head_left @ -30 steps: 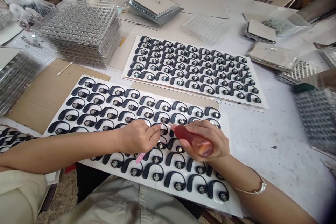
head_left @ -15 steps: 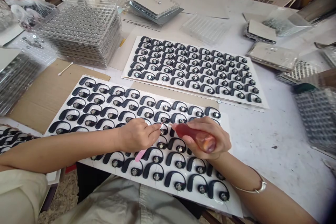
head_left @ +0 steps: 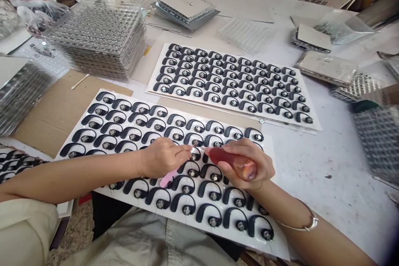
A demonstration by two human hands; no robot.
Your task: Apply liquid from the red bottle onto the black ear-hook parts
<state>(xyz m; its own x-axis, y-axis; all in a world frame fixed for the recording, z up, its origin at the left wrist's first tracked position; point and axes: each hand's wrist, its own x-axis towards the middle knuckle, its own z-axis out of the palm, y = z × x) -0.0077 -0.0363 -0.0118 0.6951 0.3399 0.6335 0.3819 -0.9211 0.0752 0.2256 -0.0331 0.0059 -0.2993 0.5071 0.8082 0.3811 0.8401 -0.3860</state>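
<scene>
While the person sits at the near edge of the tabletop (head_left: 330, 212), both hands meet over a white sheet (head_left: 280, 241) set with rows of black hooked pieces (head_left: 200, 215), each carrying a small silvery disc. I see the left hand (head_left: 165, 158) closed round a pink tool (head_left: 168, 178), whose flat end sticks out below the palm; its fingers are together, the tips pointing at one hooked piece just right of the middle of the sheet. The right hand (head_left: 249, 164) has its fingers wrapped round a reddish, translucent bottle (head_left: 229, 162), held tilted, its narrow end near the left fingertips. Whether that end touches the piece, I cannot tell from where I stand; it is too small. A silvery bangle (head_left: 311, 225) circles the right wrist.

The white sheet lies along the near edge of the tabletop, its lower right corner close to the person's lap. Beyond its far edge lies a second sheet (head_left: 314, 122), filled with similar black pieces. By the near sheet's upper left corner, a cotton swab (head_left: 80, 81) rests on brown cardboard (head_left: 59, 108). Further towards the tabletop's far left corner stands a tall stack of clear trays (head_left: 96, 35), and a grey stack (head_left: 378, 141) sits by the right edge.
</scene>
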